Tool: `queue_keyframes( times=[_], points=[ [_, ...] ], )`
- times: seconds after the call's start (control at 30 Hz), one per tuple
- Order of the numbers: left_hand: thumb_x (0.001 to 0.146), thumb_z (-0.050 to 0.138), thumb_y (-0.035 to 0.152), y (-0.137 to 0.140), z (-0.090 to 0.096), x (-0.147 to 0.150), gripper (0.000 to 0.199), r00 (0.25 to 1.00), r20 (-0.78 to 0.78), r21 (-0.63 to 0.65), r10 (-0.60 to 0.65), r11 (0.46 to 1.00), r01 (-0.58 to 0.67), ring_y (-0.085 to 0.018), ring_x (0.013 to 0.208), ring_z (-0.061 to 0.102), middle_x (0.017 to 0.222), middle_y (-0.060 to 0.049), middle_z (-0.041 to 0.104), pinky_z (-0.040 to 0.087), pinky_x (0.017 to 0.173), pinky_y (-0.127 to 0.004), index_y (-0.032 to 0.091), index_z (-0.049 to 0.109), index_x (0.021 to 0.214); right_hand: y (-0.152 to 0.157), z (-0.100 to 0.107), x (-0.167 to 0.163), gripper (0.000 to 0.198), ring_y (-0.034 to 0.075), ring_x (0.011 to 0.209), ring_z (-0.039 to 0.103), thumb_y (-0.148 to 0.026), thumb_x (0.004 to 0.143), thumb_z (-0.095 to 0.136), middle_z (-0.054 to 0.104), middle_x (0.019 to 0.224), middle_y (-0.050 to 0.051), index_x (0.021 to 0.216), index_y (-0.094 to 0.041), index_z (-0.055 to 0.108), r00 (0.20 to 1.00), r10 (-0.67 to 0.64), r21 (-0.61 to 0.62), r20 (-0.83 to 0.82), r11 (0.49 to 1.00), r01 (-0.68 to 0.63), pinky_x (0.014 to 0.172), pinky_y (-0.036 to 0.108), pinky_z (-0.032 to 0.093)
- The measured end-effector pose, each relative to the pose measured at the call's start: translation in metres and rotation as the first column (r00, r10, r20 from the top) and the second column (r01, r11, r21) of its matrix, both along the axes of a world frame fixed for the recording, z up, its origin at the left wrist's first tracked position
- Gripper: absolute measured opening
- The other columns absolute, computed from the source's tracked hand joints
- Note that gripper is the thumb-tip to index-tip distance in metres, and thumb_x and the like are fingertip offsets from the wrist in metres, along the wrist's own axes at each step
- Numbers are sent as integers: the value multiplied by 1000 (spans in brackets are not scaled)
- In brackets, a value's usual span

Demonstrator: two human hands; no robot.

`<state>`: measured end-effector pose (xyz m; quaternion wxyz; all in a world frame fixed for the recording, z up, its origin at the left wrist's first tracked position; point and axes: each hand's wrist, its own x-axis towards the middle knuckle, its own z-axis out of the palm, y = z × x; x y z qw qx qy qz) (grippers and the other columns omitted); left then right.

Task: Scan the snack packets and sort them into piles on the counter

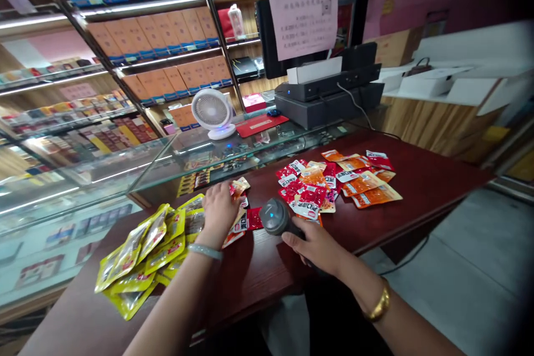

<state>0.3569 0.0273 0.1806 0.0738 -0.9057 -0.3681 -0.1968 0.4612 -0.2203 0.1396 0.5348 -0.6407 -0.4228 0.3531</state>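
My right hand is wrapped round the handle of a dark grey barcode scanner, its round head showing a small blue light. My left hand, with a pale bangle on the wrist, has its fingers curled at a small red and orange snack packet. Below that hand, more red and white packets lie on the dark red table. To its left is a pile of yellow-edged snack packets. Beyond the scanner, red packets and orange packets lie heaped.
Behind the table runs a glass display counter bearing a white fan and a red mat. A black cash register and a monitor with a pink paper sign stand at the back. Shelves of orange boxes line the wall.
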Motion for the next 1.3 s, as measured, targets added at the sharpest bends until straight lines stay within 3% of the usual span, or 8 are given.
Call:
queue_keyframes(
  times=[0.17, 0.27, 0.37, 0.47, 0.6, 0.77, 1.0, 1.3],
  points=[
    [92, 52, 36, -68, -7, 57, 24, 950, -88, -196, -301, 940, 279, -26, 107, 59, 111, -10, 69, 41, 93, -37, 24, 69, 102, -34, 5, 15, 42, 12, 42, 51, -60, 93, 54, 52, 54, -6, 104, -20, 61, 991, -124, 18, 59, 992, 123, 43, 21, 39],
    [92, 49, 29, -102, -13, 80, 23, 928, -121, -230, -351, 920, 318, -28, 106, 59, 110, -11, 68, 41, 89, -39, 22, 68, 103, -51, 4, 25, 43, 14, 42, 53, -60, 94, 52, 53, 51, -6, 105, -20, 61, 974, -211, 5, 77, 977, 211, 44, 23, 40],
    [87, 56, 38, -121, -19, 93, 27, 928, -151, -253, -341, 921, 298, -31, 106, 58, 111, -14, 67, 40, 90, -43, 19, 66, 103, -66, -1, 35, 41, 14, 43, 54, -61, 94, 51, 54, 52, -6, 100, -21, 59, 949, -300, -15, 93, 953, 303, 45, 24, 41],
    [80, 65, 49, -126, -23, 96, 37, 924, -158, -258, -348, 918, 302, -32, 109, 56, 112, -15, 66, 39, 92, -44, 18, 65, 101, -75, -6, 41, 41, 14, 42, 55, -62, 93, 50, 55, 54, -6, 96, -21, 57, 933, -355, -30, 66, 934, 357, 44, 24, 41],
    [83, 63, 54, -125, -22, 89, 38, 936, -141, -265, -321, 924, 277, -31, 108, 57, 108, -12, 67, 40, 89, -41, 19, 62, 98, -80, -11, 43, 42, 13, 43, 54, -63, 91, 52, 54, 55, -6, 90, -22, 55, 916, -400, -5, 8, 916, 401, 44, 24, 42],
    [77, 74, 46, -121, -17, 74, 59, 959, -130, -273, -253, 939, 211, -30, 109, 58, 114, -13, 66, 39, 90, -39, 19, 55, 125, -78, -11, 40, 45, 10, 41, 50, -67, 87, 55, 51, 57, -7, 84, -22, 52, 892, -424, 15, -156, 902, 432, 41, 22, 41],
    [79, 71, 46, -120, -16, 54, 39, 947, -136, -244, -290, 937, 252, -30, 113, 55, 114, -11, 65, 38, 93, -39, 21, 63, 108, -74, -9, 30, 46, 9, 44, 49, -68, 86, 57, 53, 61, -6, 85, -22, 52, 904, -348, 34, -250, 930, 367, 41, 22, 41],
    [80, 70, 43, -117, -26, 34, 44, 957, -92, -260, -276, 934, 245, -29, 104, 61, 100, -9, 70, 34, 91, -39, 21, 56, 116, -62, -2, 15, 44, 9, 43, 47, -65, 90, 54, 51, 57, -7, 84, -21, 53, 941, -274, 62, -197, 955, 290, 43, 21, 39]
  ],
)
